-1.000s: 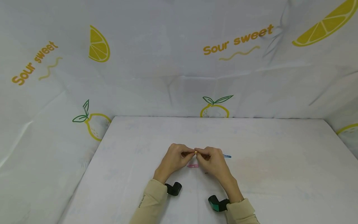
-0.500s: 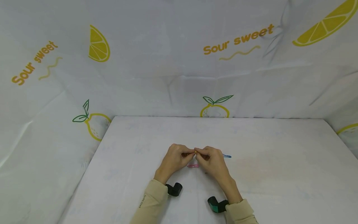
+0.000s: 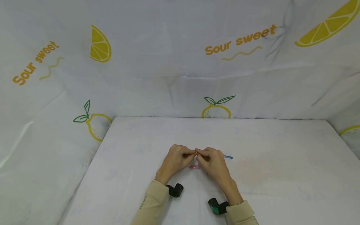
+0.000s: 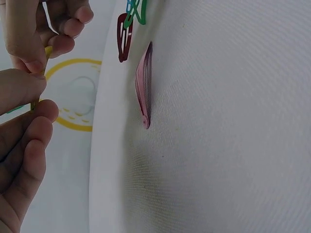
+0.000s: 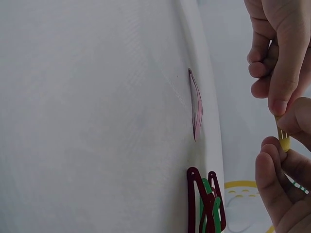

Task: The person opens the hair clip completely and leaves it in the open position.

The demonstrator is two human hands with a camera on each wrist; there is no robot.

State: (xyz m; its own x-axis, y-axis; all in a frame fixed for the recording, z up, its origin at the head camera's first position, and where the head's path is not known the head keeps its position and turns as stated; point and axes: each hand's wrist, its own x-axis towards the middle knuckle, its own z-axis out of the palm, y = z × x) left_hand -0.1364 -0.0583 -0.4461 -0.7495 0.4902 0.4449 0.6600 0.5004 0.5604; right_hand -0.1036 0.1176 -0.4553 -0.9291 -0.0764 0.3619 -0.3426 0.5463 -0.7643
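Note:
Above the table, my left hand point(image 3: 177, 158) and right hand point(image 3: 212, 161) meet fingertip to fingertip over a small yellow snap hair clip point(image 5: 285, 141). Each hand pinches it between thumb and forefinger, so much of the clip is covered. Its slotted body shows between the fingers in the right wrist view. Below the hands, a pink snap hair clip point(image 4: 142, 90) lies on the table by itself. Dark red point(image 5: 193, 179) and green point(image 5: 216, 216) hair clips overlap in a small cluster beneath my right hand. Part of a blue hair clip point(image 3: 228, 157) sticks out beyond that hand.
A white cloth covers the table point(image 3: 281, 175), and lemon-printed white sheeting point(image 3: 157, 62) hangs behind it and at the sides. Black wrist cameras point(image 3: 176, 190) sit at both sleeve cuffs, low over the table.
The yellow hair clip showed more between the fingertips a second ago; now the fingers nearly hide it in the head view. My right wrist has shifted very slightly leftward. The clips on the table stay put.

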